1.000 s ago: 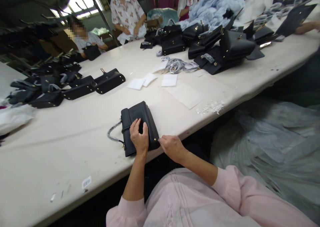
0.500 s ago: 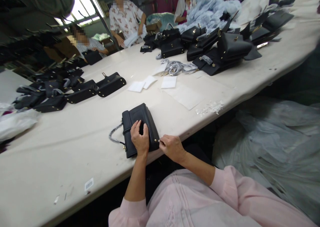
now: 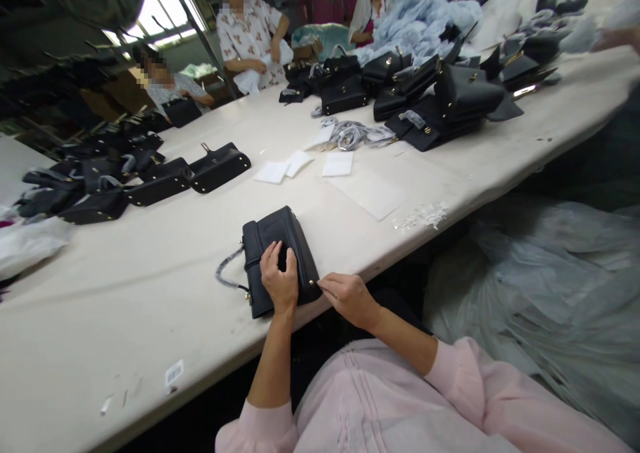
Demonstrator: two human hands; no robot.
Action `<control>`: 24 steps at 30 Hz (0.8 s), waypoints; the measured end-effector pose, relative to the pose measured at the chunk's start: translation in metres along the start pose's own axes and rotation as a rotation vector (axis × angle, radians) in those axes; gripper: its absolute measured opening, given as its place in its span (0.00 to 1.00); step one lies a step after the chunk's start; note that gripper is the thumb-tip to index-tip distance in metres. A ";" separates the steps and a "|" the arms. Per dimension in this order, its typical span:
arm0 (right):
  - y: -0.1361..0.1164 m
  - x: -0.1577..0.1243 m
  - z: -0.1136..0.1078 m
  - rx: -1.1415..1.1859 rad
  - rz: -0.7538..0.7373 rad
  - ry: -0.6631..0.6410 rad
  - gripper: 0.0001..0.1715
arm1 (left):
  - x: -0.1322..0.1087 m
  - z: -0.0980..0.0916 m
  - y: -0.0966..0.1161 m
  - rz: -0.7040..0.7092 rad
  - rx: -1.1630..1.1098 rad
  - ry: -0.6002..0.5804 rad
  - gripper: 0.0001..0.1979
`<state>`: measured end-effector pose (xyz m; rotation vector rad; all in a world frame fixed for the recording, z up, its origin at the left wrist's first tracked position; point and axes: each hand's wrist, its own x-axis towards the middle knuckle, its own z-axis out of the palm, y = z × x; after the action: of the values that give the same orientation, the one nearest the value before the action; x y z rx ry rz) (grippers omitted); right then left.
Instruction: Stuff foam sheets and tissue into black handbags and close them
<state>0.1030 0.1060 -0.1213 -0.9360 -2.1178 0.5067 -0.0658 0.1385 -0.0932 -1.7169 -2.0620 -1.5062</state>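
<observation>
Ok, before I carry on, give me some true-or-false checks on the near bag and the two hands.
1. The left hand rests on the near bag. True.
2. The right hand grips the handle. False: it is beside a gold stud at the near bag's corner.
3. The near bag stands upright on the table. False: it lies flat.
4. The handle is wrapped. True: a greyish covering shows around it.
5. The white squares lie under the left hand. False: they lie farther across the table, beyond the near bag.
</observation>
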 end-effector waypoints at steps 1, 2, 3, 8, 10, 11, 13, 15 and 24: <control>-0.002 0.001 -0.001 -0.053 -0.008 -0.031 0.10 | 0.000 -0.001 0.002 -0.005 -0.002 -0.005 0.19; -0.004 0.002 -0.003 -0.114 -0.018 -0.068 0.09 | 0.001 -0.003 0.003 -0.010 -0.002 -0.011 0.20; -0.007 0.004 -0.005 -0.181 -0.033 -0.107 0.09 | 0.001 -0.004 0.004 -0.012 -0.003 -0.018 0.21; -0.008 0.023 -0.001 -0.488 -0.162 -0.302 0.07 | 0.000 0.002 -0.010 -0.040 0.002 0.004 0.27; -0.004 0.033 0.006 -0.567 -0.184 -0.383 0.09 | 0.000 0.007 -0.019 -0.051 -0.024 -0.001 0.28; -0.002 0.037 0.009 -0.594 -0.192 -0.414 0.09 | 0.000 0.009 -0.022 -0.051 -0.038 -0.001 0.27; 0.000 0.042 0.014 -0.621 -0.200 -0.444 0.10 | 0.000 0.011 -0.028 -0.029 -0.065 -0.004 0.26; 0.001 0.043 0.015 -0.617 -0.183 -0.425 0.11 | 0.000 0.012 -0.033 0.010 -0.083 -0.006 0.24; 0.002 0.030 0.001 -0.151 0.173 -0.141 0.07 | 0.000 0.005 -0.016 -0.011 -0.037 0.027 0.28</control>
<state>0.0898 0.1305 -0.1087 -1.2082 -2.2375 0.5184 -0.0755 0.1432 -0.1056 -1.6907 -2.0468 -1.5711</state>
